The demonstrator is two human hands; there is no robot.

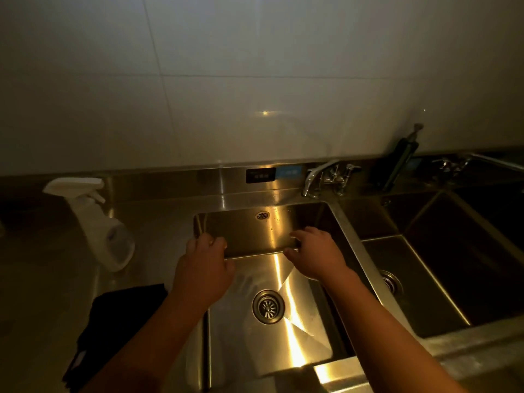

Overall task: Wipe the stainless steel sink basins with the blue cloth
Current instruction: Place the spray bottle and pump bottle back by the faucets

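The left sink basin (pixel 283 231) is shiny steel with a round drain (pixel 268 306) in its floor. Both my hands hover over it and hold nothing. My left hand (pixel 204 263) is near the basin's back left corner, fingers loosely curled. My right hand (pixel 315 252) is in front of the back wall, fingers relaxed. A dark folded cloth (pixel 119 321), its colour hard to tell in the dim light, lies on the counter left of the basin, apart from both hands. A second basin (pixel 436 282) lies to the right.
A white spray bottle (pixel 102 222) stands on the left counter. A faucet (pixel 323 177) is mounted behind the divider between the basins. A dark squeegee-like tool (pixel 397 165) leans on the wall, with a second faucet (pixel 453 164) at the far right.
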